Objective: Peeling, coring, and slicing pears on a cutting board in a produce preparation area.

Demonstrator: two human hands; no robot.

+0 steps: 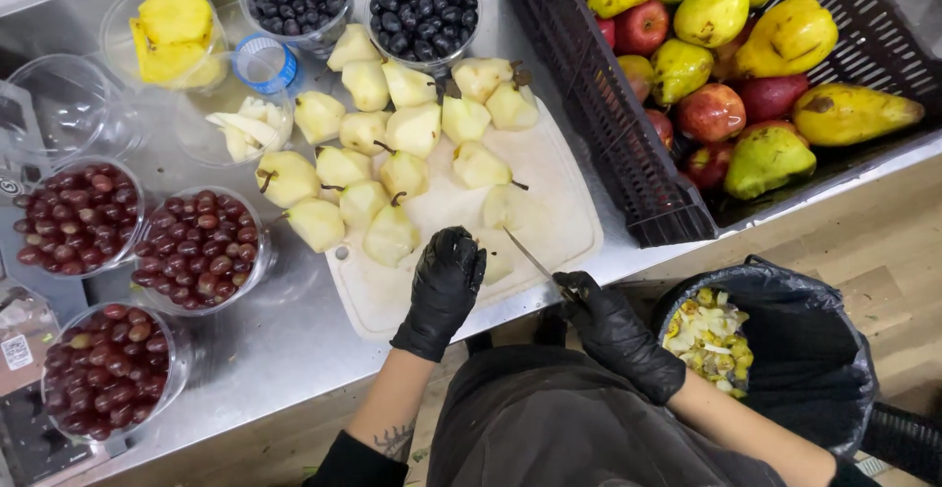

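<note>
A white cutting board (549,214) lies on a steel counter, covered at its far half with several peeled pear halves (392,153). My left hand (446,286), in a black glove, presses down on a peeled pear piece (497,256) at the board's near edge. My right hand (613,335), also gloved in black, grips a knife (530,256) whose thin blade points at that piece and touches it.
A black crate (608,124) of whole pears and red apples stands at the right. A black-lined bin (785,350) with peelings sits below it. Clear cups of red grapes (196,247), blueberries (422,11), pineapple (172,31) and pear slices (240,129) stand at the left and back.
</note>
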